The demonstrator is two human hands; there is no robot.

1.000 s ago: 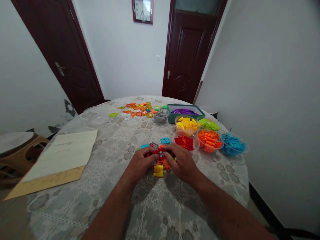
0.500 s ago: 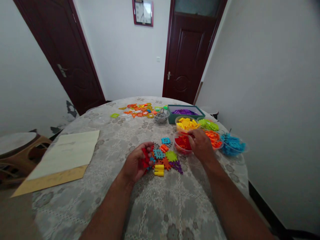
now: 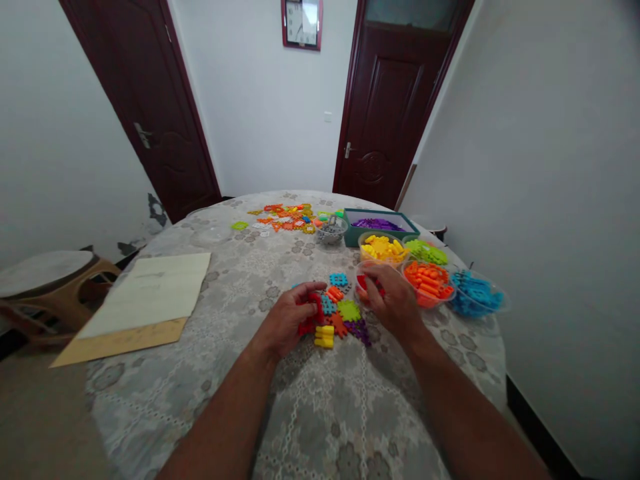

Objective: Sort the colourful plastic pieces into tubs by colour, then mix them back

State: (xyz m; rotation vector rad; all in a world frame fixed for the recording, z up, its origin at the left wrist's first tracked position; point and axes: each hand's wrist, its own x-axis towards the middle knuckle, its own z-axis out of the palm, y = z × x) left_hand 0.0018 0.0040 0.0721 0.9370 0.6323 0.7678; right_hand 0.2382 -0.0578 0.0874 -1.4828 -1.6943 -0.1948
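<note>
My left hand (image 3: 289,319) is closed around red interlocking plastic pieces (image 3: 316,312), low over the table. My right hand (image 3: 393,293) is at the front of a clear bowl of red pieces (image 3: 377,288) and covers much of it. Its thumb and index finger pinch a red plastic piece (image 3: 363,283), partly hidden by the fingers. Between my hands lie loose interlocking pieces: a light green square (image 3: 349,310), a blue square (image 3: 329,305), an orange-red one (image 3: 339,325), a purple one (image 3: 359,331) and a yellow one (image 3: 325,337). Another blue square (image 3: 339,279) lies farther back.
Bowls of yellow (image 3: 383,249), orange (image 3: 429,281), blue (image 3: 477,294), green (image 3: 426,253) and grey pieces (image 3: 331,231) stand at the right and back, beside a green box (image 3: 353,235) of purple pieces. Scattered orange pieces (image 3: 287,217) lie behind. Paper sheets (image 3: 150,290) lie left.
My hands have parted. My right hand went to the red bowl, took a red piece and has drawn slightly back toward me. My left hand keeps the red pieces; the view has turned slightly left.
</note>
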